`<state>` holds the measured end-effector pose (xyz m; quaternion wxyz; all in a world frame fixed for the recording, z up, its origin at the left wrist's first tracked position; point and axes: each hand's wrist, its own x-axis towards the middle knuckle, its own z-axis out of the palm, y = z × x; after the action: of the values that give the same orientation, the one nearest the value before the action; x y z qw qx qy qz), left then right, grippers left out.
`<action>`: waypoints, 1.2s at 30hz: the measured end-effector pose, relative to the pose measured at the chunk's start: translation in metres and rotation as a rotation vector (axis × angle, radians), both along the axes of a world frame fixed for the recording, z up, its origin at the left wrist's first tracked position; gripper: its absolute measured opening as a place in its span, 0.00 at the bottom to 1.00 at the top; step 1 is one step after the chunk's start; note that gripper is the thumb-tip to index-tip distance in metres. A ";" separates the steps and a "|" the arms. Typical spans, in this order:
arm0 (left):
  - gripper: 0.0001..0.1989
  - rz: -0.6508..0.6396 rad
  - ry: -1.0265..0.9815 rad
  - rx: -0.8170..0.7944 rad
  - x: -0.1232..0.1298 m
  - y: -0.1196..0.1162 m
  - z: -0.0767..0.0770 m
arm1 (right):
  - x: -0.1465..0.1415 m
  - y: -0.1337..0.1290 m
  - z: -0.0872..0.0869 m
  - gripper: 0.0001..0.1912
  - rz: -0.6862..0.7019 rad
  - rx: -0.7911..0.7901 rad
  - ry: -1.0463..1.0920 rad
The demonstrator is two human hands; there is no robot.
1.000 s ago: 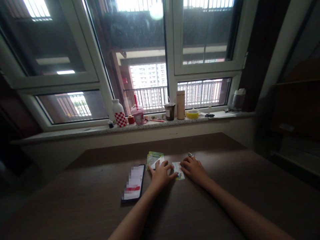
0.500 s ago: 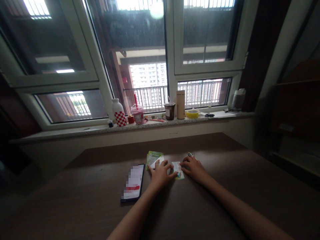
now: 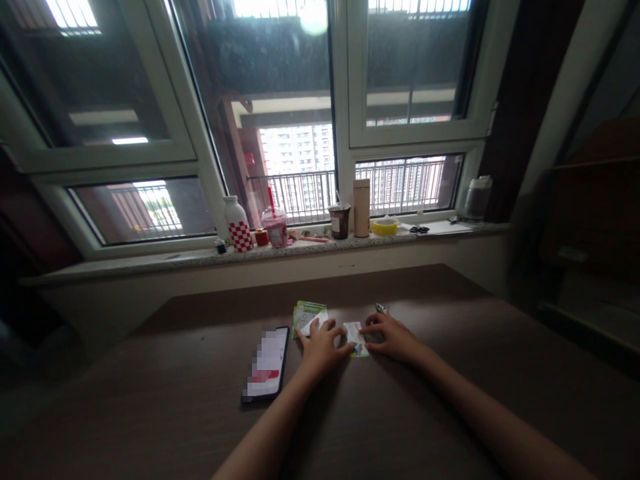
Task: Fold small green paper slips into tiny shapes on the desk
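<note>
A small pale card (image 3: 356, 340) with green and blue print lies flat on the brown table (image 3: 200, 440) between my hands. My left hand (image 3: 320, 348) has its fingers spread, with its thumb side touching the card's left edge. Under its other fingertips are a white piece of paper (image 3: 315, 324) and a small pile of green-edged cards (image 3: 303, 317), partly covered. My right hand (image 3: 393, 337) rests at the card's right edge, fingers apart. Just beyond its knuckles shows a small patterned item (image 3: 381, 309), too small to name and partly hidden.
A phone (image 3: 267, 365) with its screen lit lies left of my left forearm. Along the windowsill (image 3: 125, 265) stand a checkered bottle (image 3: 239, 225), a pink drink cup (image 3: 275, 228), a dark drink cup (image 3: 339, 222), a tan flask (image 3: 361, 208), yellow tape (image 3: 385, 227) and scissors (image 3: 419, 229).
The fingers of my right hand have shifted slightly and spread a little at the card's right edge. My left hand, the card and the phone stay in place.
</note>
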<state>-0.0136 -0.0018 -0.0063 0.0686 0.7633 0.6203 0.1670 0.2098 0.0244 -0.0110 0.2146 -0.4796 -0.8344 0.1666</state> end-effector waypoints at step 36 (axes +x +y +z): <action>0.19 0.000 -0.021 -0.038 0.001 -0.004 0.007 | 0.008 -0.001 -0.011 0.13 0.039 0.046 0.073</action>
<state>-0.0128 -0.0058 0.0002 0.0898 0.7600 0.6226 0.1633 0.2174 0.0232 -0.0217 0.2526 -0.4516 -0.8389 0.1689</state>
